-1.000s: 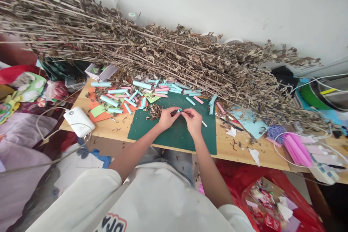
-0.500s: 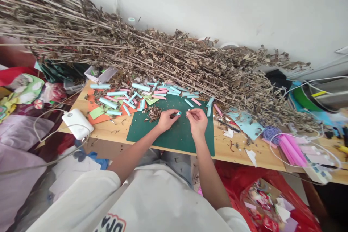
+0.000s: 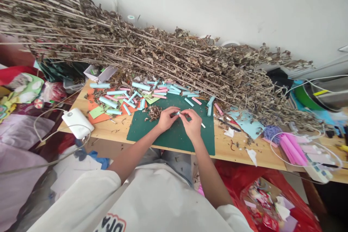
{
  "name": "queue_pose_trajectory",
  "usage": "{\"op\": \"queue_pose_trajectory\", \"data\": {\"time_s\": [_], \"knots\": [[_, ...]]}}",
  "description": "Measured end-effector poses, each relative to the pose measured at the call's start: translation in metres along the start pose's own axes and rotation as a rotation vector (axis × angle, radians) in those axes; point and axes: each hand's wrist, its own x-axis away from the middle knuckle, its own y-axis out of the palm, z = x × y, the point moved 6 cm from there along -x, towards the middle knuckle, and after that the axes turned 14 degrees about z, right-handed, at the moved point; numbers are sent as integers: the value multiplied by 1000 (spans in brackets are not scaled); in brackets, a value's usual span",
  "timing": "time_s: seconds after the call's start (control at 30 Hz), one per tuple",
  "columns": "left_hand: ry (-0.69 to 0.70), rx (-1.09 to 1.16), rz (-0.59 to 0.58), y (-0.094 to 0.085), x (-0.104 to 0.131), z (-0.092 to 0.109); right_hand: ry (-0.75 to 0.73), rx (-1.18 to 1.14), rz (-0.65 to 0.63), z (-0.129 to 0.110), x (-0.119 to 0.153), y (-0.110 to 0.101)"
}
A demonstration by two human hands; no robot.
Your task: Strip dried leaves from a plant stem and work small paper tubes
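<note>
My left hand point(image 3: 166, 119) is closed around a small light-blue paper tube point(image 3: 178, 113), of which only a bit shows at the fingertips. At the tube's open end, my right hand point(image 3: 191, 123) has its thumb and fingers pinched together. Whatever sits in that pinch is too small to make out. Both hands are above a dark green cutting mat point(image 3: 174, 141). Left of them lies a little heap of crumbled dried leaves point(image 3: 154, 112). A short white stick-like piece point(image 3: 203, 125) shows beside my right hand; I cannot tell whether the hand holds it.
Blue and pink paper tubes point(image 3: 141, 86) lie scattered behind the mat. A large bundle of dried stalks point(image 3: 163, 54) spans the table's back. A white power bank point(image 3: 78, 123) with a cable sits left; a pen, blue paper point(image 3: 246, 122) and purple yarn point(image 3: 272, 134) lie right.
My right hand has moved left, bringing its pinched fingers from apart to the end of the tube in my left hand. The white stick-like piece has come into view. My left hand stays put.
</note>
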Motion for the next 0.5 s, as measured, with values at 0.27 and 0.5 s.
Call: {"op": "queue_pose_trajectory", "data": {"time_s": [0.27, 0.5], "knots": [[5, -8, -8, -1, 0, 2, -93, 68, -32, -2, 1, 2], [-16, 20, 14, -1, -1, 2, -182, 179, -1, -1, 6, -3]]}}
